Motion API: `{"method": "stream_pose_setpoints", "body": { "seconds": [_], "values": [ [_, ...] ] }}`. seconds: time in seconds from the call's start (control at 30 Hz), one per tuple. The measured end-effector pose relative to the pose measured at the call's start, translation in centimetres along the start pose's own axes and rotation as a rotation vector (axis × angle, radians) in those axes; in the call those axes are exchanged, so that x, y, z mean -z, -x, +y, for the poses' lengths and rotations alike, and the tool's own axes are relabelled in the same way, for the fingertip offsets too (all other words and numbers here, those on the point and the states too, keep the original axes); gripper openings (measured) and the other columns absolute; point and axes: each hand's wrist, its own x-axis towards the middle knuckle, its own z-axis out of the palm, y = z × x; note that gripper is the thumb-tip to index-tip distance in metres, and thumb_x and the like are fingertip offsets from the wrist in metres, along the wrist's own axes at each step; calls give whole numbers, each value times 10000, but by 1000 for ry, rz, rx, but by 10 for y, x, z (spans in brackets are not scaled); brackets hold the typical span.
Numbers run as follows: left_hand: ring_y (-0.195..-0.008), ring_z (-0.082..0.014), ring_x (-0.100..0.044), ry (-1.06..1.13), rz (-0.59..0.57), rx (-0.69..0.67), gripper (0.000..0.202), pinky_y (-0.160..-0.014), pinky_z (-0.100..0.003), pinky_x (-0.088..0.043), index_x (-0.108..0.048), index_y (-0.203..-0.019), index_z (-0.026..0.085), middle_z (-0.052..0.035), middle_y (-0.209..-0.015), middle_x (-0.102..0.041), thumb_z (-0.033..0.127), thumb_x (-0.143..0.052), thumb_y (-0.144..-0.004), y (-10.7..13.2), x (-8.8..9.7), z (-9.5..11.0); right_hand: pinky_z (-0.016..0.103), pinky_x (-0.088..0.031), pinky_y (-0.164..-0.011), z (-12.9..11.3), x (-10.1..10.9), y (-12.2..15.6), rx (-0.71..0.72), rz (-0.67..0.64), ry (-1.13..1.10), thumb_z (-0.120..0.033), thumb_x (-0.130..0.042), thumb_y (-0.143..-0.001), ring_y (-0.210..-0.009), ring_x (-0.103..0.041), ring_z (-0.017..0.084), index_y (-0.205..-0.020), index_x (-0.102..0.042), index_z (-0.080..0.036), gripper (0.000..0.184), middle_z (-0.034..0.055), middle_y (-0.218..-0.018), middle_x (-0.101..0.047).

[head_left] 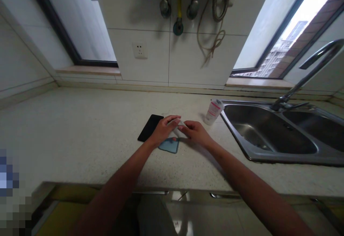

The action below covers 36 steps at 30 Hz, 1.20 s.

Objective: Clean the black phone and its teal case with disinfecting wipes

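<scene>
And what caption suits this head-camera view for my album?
Left hand and right hand hold a white item over a counter beside a steel sink.

Sink (268, 157): one; basins (258, 128) (317, 124): two; faucet (282, 102): one. Left of sink: one cup (214, 112), two hands (162, 130) (198, 132), two flat slabs (149, 128) (170, 146), apparently one white cloth (176, 132).

No text can be read: the red print on the translucent white, tapered plastic cup (214, 112) on the pale speckled worktop (88, 128) is too blurred.
</scene>
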Motion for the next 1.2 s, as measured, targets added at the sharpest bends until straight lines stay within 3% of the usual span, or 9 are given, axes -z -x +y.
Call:
{"method": "stream_pose_setpoints", "body": {
  "seconds": [0.1, 0.23, 0.3, 0.4, 0.5, 0.77, 0.97, 1.07, 1.2],
  "values": [
    [-524, -97, -557, -18, 33, 20, 486, -409, -218, -482, -652, -1142, 170, -29, -832, -649, 502, -705, -791, -3, 3, -1, 240, -313, -495, -4, 5, 0, -48, 75, -136, -534, -694, -754, -514, -394, 95, -601, -568, -191, 397, -49, -534, -458],
    [-468, -87, -530, -217, 140, -5, 386, -416, -223, -425, -631, -1123, 159, -47, -864, -665, 445, -603, -866, -8, 11, -2, 272, -472, -612, -16, 8, 0, -107, 162, -437, -459, -783, -664, -637, -551, 139, -743, -643, -200, 305, -14, -697, -620],
    [-528, -116, -575, -443, 231, -72, 324, -513, -255, -467, -640, -1081, 160, -66, -895, -682, 412, -515, -920, -8, 16, -4, 305, -530, -654, -22, 9, 1, -138, 193, -551, -423, -815, -627, -684, -585, 160, -775, -647, -207, 312, -6, -741, -647],
    [-820, -215, -657, -890, 310, -148, 231, -809, -341, -500, -664, -1041, 171, -95, -905, -694, 302, -527, -910, -5, 23, -8, 327, -567, -656, -25, 11, 1, -147, 219, -654, -369, -831, -607, -692, -592, 169, -770, -650, -212, 290, -4, -741, -657],
    [-943, -294, -643, -1054, 312, -92, 175, -927, -404, -448, -675, -952, 168, -125, -865, -676, 292, -636, -835, -2, 27, -14, 334, -586, -657, -21, 14, -1, -141, 249, -689, -336, -821, -605, -705, -611, 178, -780, -657, -225, 264, -1, -764, -677],
    [-952, -352, -642, -945, 297, -42, 233, -937, -440, -418, -561, -564, 202, -97, -675, -585, 237, -706, -744, 2, 25, -13, 285, -566, -581, -8, 19, -10, -120, 388, -683, -362, -781, -639, -644, -639, 163, -756, -630, -218, 239, -8, -730, -681],
    [-746, -258, -649, -919, 355, -107, 157, -759, -344, -454, -602, -603, 205, -73, -640, -623, 242, -647, -749, 1, 21, 0, 263, -562, -530, 1, 15, -13, -129, 389, -697, -357, -788, -650, -591, -633, 151, -722, -629, -202, 233, -2, -691, -685],
    [-531, -170, -589, -648, 376, -54, 128, -554, -262, -422, -606, -666, 199, -36, -581, -625, 274, -616, -768, -3, 17, 4, 261, -555, -523, 0, 11, -12, -146, 342, -690, -370, -773, -673, -595, -634, 151, -777, -653, -197, 235, 5, -729, -706],
    [-372, -128, -513, -174, 246, 100, 164, -406, -219, -357, -578, -695, 189, 4, -475, -571, 334, -646, -730, -7, 13, 1, 273, -536, -529, -4, 4, -9, -139, 291, -671, -404, -766, -673, -615, -635, 168, -792, -637, -213, 260, 2, -736, -713]
  ]
}}
